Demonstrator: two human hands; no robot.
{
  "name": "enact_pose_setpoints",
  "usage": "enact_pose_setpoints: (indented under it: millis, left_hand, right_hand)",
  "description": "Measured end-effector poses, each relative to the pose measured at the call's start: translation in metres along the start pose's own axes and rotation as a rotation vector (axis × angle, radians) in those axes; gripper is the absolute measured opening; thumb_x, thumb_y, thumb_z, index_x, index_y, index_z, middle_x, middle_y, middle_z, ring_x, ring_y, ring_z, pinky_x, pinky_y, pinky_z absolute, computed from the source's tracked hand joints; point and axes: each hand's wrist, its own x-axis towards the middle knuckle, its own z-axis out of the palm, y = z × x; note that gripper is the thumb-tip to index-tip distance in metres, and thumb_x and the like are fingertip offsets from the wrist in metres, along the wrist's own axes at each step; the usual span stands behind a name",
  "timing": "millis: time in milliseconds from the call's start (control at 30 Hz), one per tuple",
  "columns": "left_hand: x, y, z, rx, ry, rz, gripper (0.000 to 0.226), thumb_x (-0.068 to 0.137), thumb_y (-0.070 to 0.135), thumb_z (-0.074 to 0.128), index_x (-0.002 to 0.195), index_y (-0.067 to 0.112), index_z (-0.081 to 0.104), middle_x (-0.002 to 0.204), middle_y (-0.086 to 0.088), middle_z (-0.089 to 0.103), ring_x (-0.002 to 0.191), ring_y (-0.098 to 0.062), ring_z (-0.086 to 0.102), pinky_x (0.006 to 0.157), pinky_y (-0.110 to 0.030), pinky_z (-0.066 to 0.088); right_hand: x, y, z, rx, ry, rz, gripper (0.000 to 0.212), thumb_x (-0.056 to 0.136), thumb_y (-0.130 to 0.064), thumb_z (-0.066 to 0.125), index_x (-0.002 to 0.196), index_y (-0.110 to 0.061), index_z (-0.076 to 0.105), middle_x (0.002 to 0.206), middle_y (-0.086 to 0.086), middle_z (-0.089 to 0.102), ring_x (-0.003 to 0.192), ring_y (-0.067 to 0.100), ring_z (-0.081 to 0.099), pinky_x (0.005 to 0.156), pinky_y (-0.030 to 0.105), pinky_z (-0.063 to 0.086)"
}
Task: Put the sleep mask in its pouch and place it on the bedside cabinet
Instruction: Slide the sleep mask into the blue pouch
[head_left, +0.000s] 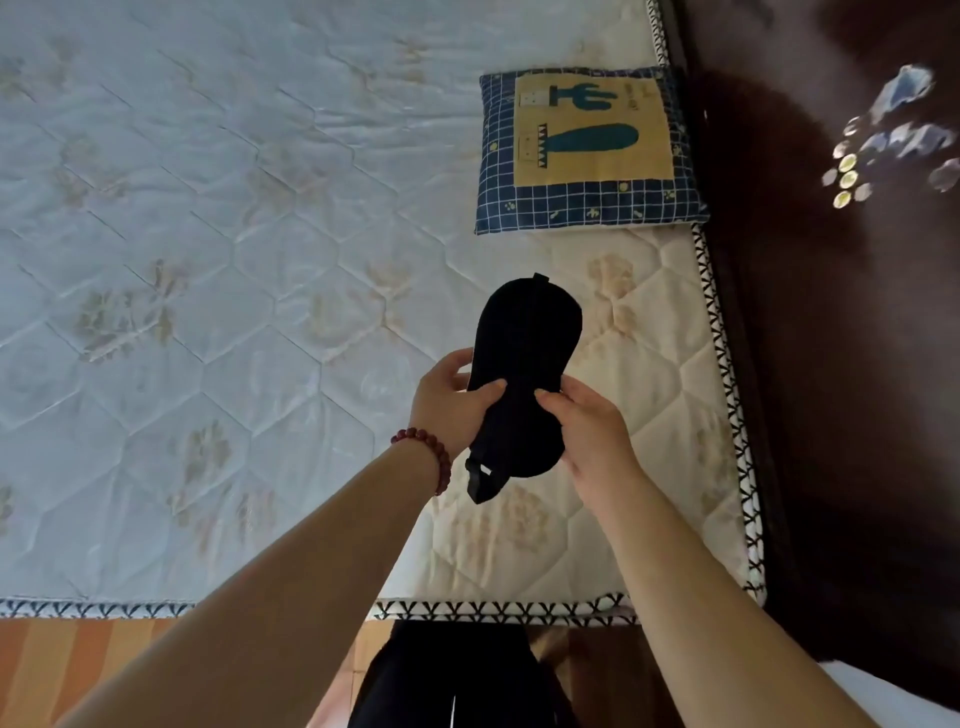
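- The black, oval fabric sleep mask (524, 338) was held upright in the air above the white quilted mattress (208, 260), touching nothing else.
- The left hand (452, 400) and the right hand (592, 431) were close together, each pinching the mask's narrow middle, thumbs on the near face.
- A black strap with a buckle (480, 480) dangled from the lower end, near the red beaded bracelet (436, 452) on the left wrist.
- The mask looked light, soft and floppy, so it would likely fold easily. Gripping the padded body and gathering the loose strap seemed the safest hold.
- No separate pouch could be made out.
- A blue checked cushion with a cactus print (587, 150) lay further up the mattress, beside a dark brown glossy surface (857, 364). Whether that was the cabinet could not be told.
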Motion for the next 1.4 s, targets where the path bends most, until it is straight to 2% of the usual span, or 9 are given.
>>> enact_pose_setpoints:
  millis: [133,233,400,500,667,833,1000,1167,1400]
  left_hand:
    - [0.040,-0.046,0.006,0.082,-0.007,-0.010,0.044,0.082,0.015,0.064,0.125,0.022,0.053,0.100,0.000,0.065,0.085,-0.011,0.063,0.064,-0.018,0.049]
    - [0.066,-0.086,0.009,0.119,-0.029,-0.054,0.051,0.082,0.010,0.062,0.129,0.026,0.049,0.088,0.010,0.061,0.077,-0.003,0.061,0.059,-0.017,0.048]
    - [0.086,-0.143,0.011,0.212,-0.135,-0.228,0.060,0.085,0.015,0.057,0.139,0.027,0.034,0.095,-0.008,0.069,0.089,-0.026,0.067,0.085,-0.044,0.055]
    - [0.089,-0.168,0.011,0.353,-0.194,-0.334,0.051,0.087,0.025,0.057,0.134,0.015,0.040,0.108,-0.008,0.066,0.095,-0.024,0.064,0.087,-0.038,0.053]
    - [0.089,-0.185,0.010,0.413,-0.138,-0.338,0.045,0.086,0.025,0.058,0.128,0.014,0.043,0.105,-0.008,0.068,0.090,-0.022,0.065,0.082,-0.036,0.055]
    - [0.088,-0.189,0.007,0.370,-0.102,-0.364,0.045,0.085,0.020,0.058,0.127,0.016,0.042,0.077,0.002,0.062,0.070,-0.016,0.062,0.066,-0.032,0.055]
    - [0.086,-0.188,0.003,0.383,-0.143,-0.316,0.062,0.083,0.013,0.055,0.138,0.030,0.033,0.095,-0.006,0.065,0.065,-0.008,0.057,0.050,-0.016,0.040]
    - [0.089,-0.186,0.001,0.342,-0.117,-0.263,0.054,0.086,0.011,0.054,0.135,0.029,0.040,0.095,-0.007,0.068,0.065,-0.010,0.059,0.052,-0.015,0.042]
    - [0.093,-0.179,0.003,0.083,-0.077,-0.302,0.038,0.092,0.016,0.031,0.115,0.024,0.059,0.091,0.002,0.062,0.061,-0.014,0.058,0.061,-0.026,0.047]
  right_hand:
    - [0.042,0.043,0.004,-0.077,0.053,0.013,0.039,0.085,-0.013,0.055,0.069,-0.044,0.072,0.105,0.005,0.072,0.103,0.027,0.065,0.095,0.048,0.050]
    - [0.071,0.079,0.007,-0.086,0.070,0.072,0.032,0.082,-0.011,0.053,0.082,-0.037,0.072,0.103,0.004,0.072,0.099,0.025,0.067,0.093,0.046,0.053]
    - [0.096,0.127,0.015,-0.143,0.108,0.149,0.028,0.084,-0.008,0.054,0.103,-0.022,0.069,0.108,0.006,0.069,0.104,0.027,0.064,0.093,0.043,0.051]
    - [0.103,0.147,0.018,-0.140,0.123,0.178,0.027,0.085,-0.007,0.057,0.102,-0.026,0.067,0.105,0.002,0.069,0.104,0.025,0.064,0.095,0.042,0.051]
    - [0.107,0.161,0.017,-0.160,0.143,0.177,0.034,0.087,-0.009,0.058,0.119,-0.019,0.064,0.109,0.000,0.068,0.103,0.018,0.064,0.091,0.035,0.053]
    - [0.098,0.160,0.010,-0.222,0.049,0.145,0.053,0.084,0.002,0.043,0.111,-0.041,0.062,0.102,-0.008,0.066,0.089,0.003,0.062,0.060,0.010,0.047]
    - [0.087,0.168,0.004,-0.386,-0.099,0.059,0.075,0.077,0.019,0.041,0.100,-0.048,0.064,0.112,-0.009,0.062,0.088,0.001,0.064,0.059,0.010,0.049]
    - [0.084,0.175,0.002,-0.578,-0.087,-0.156,0.050,0.082,0.008,0.060,0.115,-0.030,0.065,0.105,-0.007,0.060,0.088,0.004,0.059,0.073,0.002,0.045]
    - [0.095,0.181,0.001,-0.673,0.056,-0.246,0.021,0.087,-0.007,0.065,0.106,-0.013,0.069,0.122,-0.005,0.046,0.111,0.006,0.048,0.090,0.022,0.044]
